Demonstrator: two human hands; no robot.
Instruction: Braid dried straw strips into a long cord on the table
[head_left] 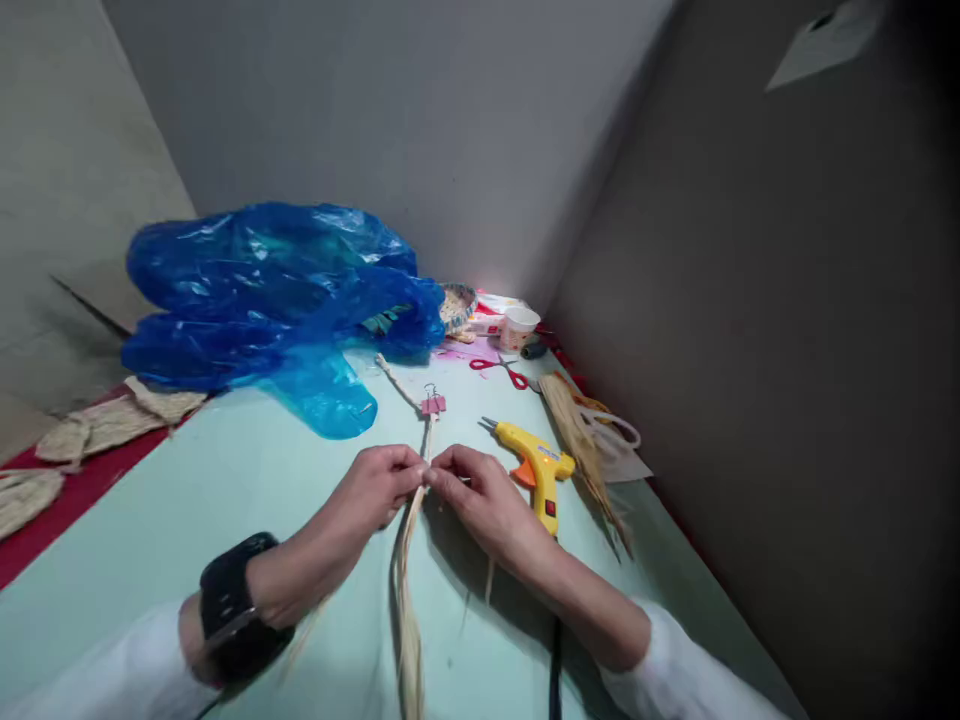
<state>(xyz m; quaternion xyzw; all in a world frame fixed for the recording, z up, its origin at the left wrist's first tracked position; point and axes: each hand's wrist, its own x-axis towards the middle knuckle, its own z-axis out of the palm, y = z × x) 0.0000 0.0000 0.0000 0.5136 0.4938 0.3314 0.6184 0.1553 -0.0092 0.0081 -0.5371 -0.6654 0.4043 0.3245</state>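
Observation:
A braid of pale straw-like fibre (430, 436) runs from under a pink binder clip (433, 405) down toward me. My left hand (384, 484) pinches the fibre strands just below the braided part. From the other side my right hand (474, 490) closes on the same spot, its fingertips touching those of the left. Below the hands a loose bundle of strands (407, 640) hangs along the table to the bottom edge. Beyond the clip, the finished end of the braid (396, 382) lies slanted to the left. Thin strands also stick out beneath both wrists.
A yellow glue gun (536, 462) lies right of my hands. Behind it are red-handled scissors (510, 372), a paper cup (518, 328) and a fibre bundle (581, 440). A blue plastic bag (262, 290) fills the back left; woven pieces (112, 425) lie at the left edge.

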